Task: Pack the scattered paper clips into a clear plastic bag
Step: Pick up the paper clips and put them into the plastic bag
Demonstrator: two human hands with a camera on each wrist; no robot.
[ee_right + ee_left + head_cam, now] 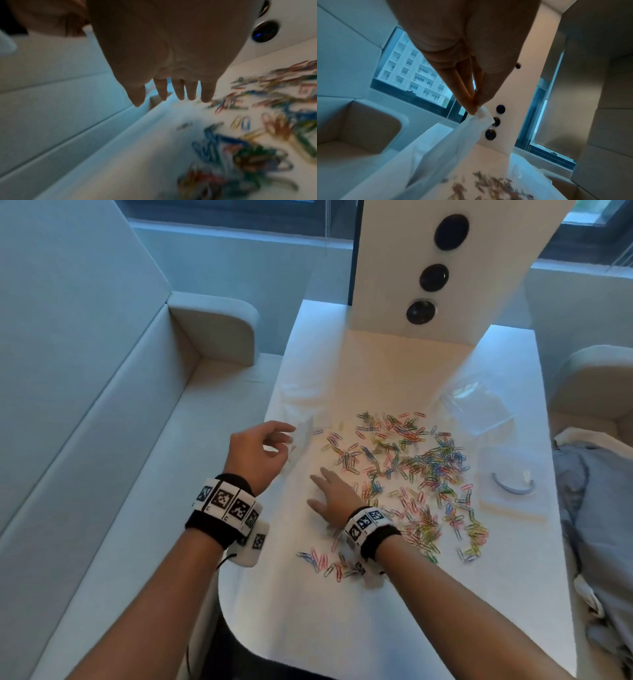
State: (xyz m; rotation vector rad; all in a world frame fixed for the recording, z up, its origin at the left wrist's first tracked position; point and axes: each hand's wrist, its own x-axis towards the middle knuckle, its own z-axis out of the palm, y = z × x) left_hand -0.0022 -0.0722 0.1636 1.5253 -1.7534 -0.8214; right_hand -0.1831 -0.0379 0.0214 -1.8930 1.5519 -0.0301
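**A:** so where's everything sitting? The paper clips (407, 474) are spread in a loose multicolour scatter over the middle and right of the white table (308, 628), a small bunch near the front edge too. The clear plastic bag (471, 129) is off to their left, at the table's left edge, hanging down and slanting back toward the table.

**B:** who's got it?

**A:** left hand (257, 450). Its grip is a narrow pinch, thumb and fingertips (471, 108) closed on the bag's top corner, hand raised, wrist bent. Can't tell whether the mouth is open.

**B:** and the other one?

**A:** right hand (330, 496) is flat and low, fingers straight and spread, holding nothing, right at the scatter's left fringe. It's pointing away and leftward, toward the bag.

**B:** so clips lie right of the bag, right hand in between?

**A:** yep. My guess is the right hand does the gathering, being nearer. Farther right lie more clear plastic (479, 409) and a cloth (596, 508).
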